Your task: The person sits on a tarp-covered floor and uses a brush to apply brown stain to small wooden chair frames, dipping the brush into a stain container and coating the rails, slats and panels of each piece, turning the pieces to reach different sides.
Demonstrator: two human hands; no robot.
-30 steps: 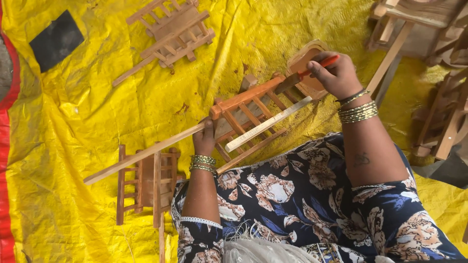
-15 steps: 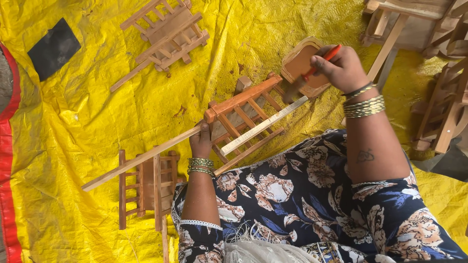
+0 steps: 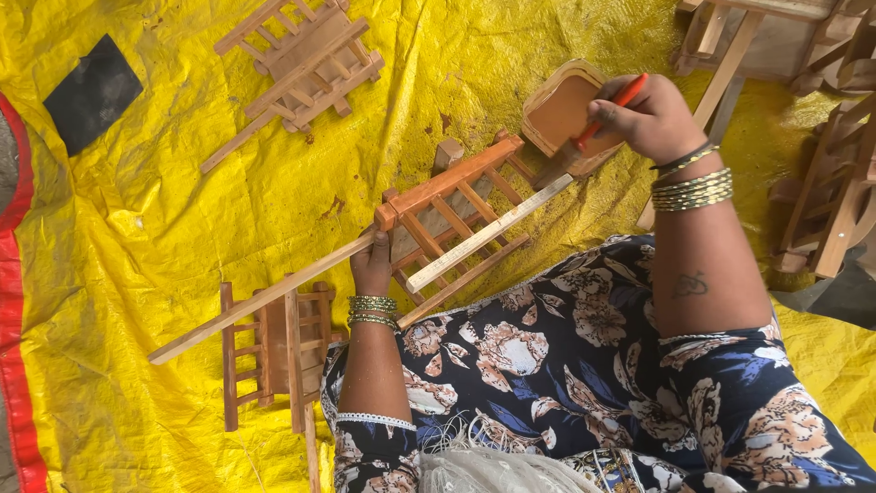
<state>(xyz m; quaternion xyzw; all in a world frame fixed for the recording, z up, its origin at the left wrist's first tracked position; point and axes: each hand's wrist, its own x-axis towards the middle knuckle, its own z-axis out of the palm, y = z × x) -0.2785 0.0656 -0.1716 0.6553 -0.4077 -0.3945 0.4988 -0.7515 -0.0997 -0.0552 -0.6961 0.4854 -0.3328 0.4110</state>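
Now: steady the frame (image 3: pixel 452 224) with your left hand (image 3: pixel 372 265), its grip closed on the corner and long slat (image 3: pixel 265 306) | load the brush (image 3: pixel 584 137) lightly, stroke along the rails | right hand (image 3: pixel 652 117) grips brush fast, bristles beside the frame's far end | pot (image 3: pixel 557 114) just beyond, on the yellow sheet (image 3: pixel 137 228).

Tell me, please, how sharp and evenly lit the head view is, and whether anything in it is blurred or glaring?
In the head view, light is soft and even daylight with faint shadows; the yellow tarp shows mild sheen on its creases, no harsh glare; the left hand and wooden frame are sharp; the right hand with the red-handled brush looks slightly softer.
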